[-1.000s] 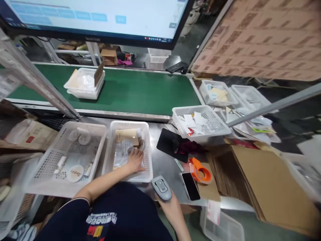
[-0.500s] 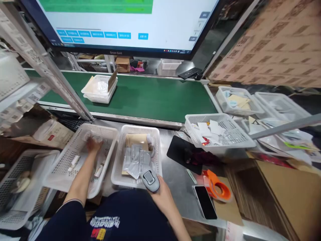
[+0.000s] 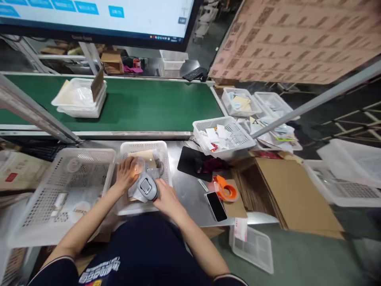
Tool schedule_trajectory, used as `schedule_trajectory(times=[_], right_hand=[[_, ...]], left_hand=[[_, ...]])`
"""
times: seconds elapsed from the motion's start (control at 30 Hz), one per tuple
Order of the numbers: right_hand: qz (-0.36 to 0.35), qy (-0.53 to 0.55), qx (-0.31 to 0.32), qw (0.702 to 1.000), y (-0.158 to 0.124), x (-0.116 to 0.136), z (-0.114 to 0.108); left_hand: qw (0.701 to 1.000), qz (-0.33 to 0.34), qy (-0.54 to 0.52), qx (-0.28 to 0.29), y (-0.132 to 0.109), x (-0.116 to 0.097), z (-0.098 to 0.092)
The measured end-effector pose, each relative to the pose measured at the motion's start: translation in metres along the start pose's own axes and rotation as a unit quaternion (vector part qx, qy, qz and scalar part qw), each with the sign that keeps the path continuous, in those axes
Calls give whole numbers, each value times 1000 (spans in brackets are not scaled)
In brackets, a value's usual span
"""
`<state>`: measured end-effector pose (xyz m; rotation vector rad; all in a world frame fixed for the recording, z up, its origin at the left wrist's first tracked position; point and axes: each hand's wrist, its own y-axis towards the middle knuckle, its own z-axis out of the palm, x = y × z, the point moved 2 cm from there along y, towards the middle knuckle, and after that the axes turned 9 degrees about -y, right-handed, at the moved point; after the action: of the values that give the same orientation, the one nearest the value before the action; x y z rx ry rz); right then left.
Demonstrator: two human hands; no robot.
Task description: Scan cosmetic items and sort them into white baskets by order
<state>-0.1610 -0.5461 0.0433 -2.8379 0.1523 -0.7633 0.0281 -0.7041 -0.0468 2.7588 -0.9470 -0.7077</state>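
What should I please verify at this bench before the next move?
1. Scanner gripped in the right hand: ok.
2. Round clear item held in the left hand: ok.
3. Both hands over the basket of packets: ok.
4. Label on the round clear item readable: cannot tell, too small and blurred.
5. Phone lying apart from both hands: ok.
6. Orange tape dispenser apart from both hands: ok.

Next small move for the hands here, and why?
I'd turn the clear item slightly in the left hand, so any code on it meets the scanner. The right hand holds the scanner with its head close to the item, and an orange glow shows there. No code is readable in this view, so its facing is uncertain.
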Motion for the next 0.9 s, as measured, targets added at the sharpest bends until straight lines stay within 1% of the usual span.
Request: schedule_trajectory(times=[0.07, 0.17, 0.23, 0.3, 0.37, 0.43, 0.5, 0.53, 0.57, 0.6, 0.63, 0.67, 0.73, 0.77, 0.8, 0.83, 0.87, 0.9], right_hand=[[34, 57, -33, 997, -21, -25, 5], [87, 122, -75, 986, -53, -57, 15], [113, 153, -98, 977, -68, -70, 22], [128, 178, -117, 969, -77, -75, 28], [127, 195, -125, 964, -80, -74, 33], [121, 205, -119, 964, -79, -70, 38], [116, 209, -109, 965, -78, -67, 44], [115, 212, -105, 965, -78, -66, 47], [113, 217, -103, 964, -78, -66, 50], [114, 223, -102, 963, -78, -68, 52], [118, 229, -103, 961, -79, -70, 55], [126, 233, -103, 959, -79, -74, 57], [141, 233, -95, 958, -77, -81, 60], [143, 229, -90, 959, -75, -83, 60], [139, 226, -84, 961, -73, -84, 59], [130, 222, -80, 963, -70, -83, 57], [118, 217, -77, 966, -68, -81, 54], [105, 211, -76, 969, -65, -77, 51]], left_hand=[[999, -3, -9, 41, 18, -20, 17], [994, -38, -8, 102, 55, -50, 43], [988, -42, 9, 150, 78, -70, 60], [982, -27, 20, 188, 94, -88, 76], [975, -13, 15, 220, 99, -103, 90], [969, -9, 2, 249, 95, -112, 100], [964, -13, -9, 264, 82, -112, 102], [964, -17, -11, 264, 74, -106, 99], [966, -22, -15, 256, 66, -96, 93], [971, -31, -24, 236, 58, -81, 82], [977, -47, -38, 204, 50, -60, 68], [983, -72, -53, 157, 42, -34, 49], [985, -155, -71, 29, 28, 30, 2], [976, -206, -64, -37, 20, 64, -23], [961, -258, -45, -89, 12, 97, -48], [947, -297, -28, -121, 4, 126, -70], [936, -324, -18, -139, -3, 152, -88], [927, -344, -13, -147, -10, 172, -101]])
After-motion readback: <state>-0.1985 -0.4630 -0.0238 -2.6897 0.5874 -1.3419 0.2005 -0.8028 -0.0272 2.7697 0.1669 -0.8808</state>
